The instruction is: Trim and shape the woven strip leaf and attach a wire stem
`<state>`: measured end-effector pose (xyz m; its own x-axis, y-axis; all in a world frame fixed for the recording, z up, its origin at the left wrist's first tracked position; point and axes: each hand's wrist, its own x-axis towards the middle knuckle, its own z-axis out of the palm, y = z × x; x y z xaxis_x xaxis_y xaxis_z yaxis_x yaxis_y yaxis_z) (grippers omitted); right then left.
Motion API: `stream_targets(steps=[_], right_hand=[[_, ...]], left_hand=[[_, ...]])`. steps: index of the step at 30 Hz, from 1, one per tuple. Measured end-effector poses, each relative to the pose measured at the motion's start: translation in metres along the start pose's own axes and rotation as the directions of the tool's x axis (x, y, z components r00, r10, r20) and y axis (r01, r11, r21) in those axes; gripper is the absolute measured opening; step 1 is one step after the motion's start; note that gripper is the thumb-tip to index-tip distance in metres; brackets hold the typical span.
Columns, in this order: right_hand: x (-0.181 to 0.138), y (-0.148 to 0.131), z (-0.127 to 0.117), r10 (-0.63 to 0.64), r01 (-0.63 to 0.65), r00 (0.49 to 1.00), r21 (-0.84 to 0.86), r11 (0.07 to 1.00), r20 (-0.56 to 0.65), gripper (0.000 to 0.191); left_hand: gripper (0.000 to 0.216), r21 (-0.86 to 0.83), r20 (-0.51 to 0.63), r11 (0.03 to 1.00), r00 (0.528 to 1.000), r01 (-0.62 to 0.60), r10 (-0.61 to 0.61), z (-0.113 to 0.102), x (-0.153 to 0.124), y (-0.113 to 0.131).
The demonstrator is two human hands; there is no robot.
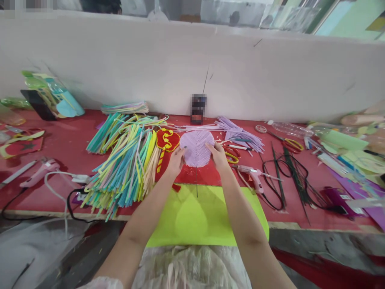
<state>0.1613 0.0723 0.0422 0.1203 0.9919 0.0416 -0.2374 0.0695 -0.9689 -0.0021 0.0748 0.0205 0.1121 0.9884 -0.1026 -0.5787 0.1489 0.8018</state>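
Between my two hands is a light purple leaf shape made of pipe cleaners [197,149], with a dark wire stem pointing down toward me. My left hand [177,159] pinches its left edge, and my right hand [217,155] pinches its right edge, thumb on top. Under the stem a lime green sheet [192,216] hangs over the table's front edge. Just left of the leaf lies a red and yellow pipe cleaner piece [167,140]. Behind and to the right are loose purple pipe cleaners [245,136].
Bundles of coloured pipe cleaners [123,168] cover the table's left middle. A pink glue gun [252,176] with a black cord and yellow-handled scissors [293,145] lie to the right. Another pink glue gun [40,172] is at left. A phone-like object [197,108] leans on the wall.
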Motion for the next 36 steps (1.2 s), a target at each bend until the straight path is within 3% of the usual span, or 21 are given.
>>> stream_targets(steps=[5,10,16,26,31,36], right_hand=[[-0.008,0.016,0.001,0.104,-0.107,0.992,0.051,0.993,0.065,0.033],[-0.018,0.028,-0.007,0.169,-0.172,0.985,0.085,0.981,0.042,0.033],[-0.018,0.028,-0.013,0.1,-0.099,0.994,0.017,0.995,-0.033,0.034],[-0.016,0.031,-0.014,0.017,-0.016,1.0,0.024,1.0,-0.026,0.034],[-0.015,0.027,-0.016,-0.062,0.06,0.988,-0.015,0.998,-0.143,0.036],[-0.014,0.024,-0.016,-0.062,0.063,0.983,-0.001,0.998,-0.172,0.04]], left_hand=[[0.036,-0.052,-0.116,0.997,0.991,0.058,-0.064,0.004,-0.003,0.003],[0.043,0.024,-0.091,0.999,0.995,0.032,-0.03,0.001,-0.003,-0.002],[0.042,0.079,-0.06,0.997,0.998,0.019,-0.014,-0.005,0.001,-0.009],[0.039,0.035,-0.048,0.998,0.998,0.051,-0.049,-0.004,-0.001,-0.009],[0.033,0.046,0.065,0.989,0.988,0.139,-0.141,-0.001,-0.002,-0.009],[0.033,0.086,0.052,0.99,0.992,0.113,-0.118,0.001,-0.004,-0.012]])
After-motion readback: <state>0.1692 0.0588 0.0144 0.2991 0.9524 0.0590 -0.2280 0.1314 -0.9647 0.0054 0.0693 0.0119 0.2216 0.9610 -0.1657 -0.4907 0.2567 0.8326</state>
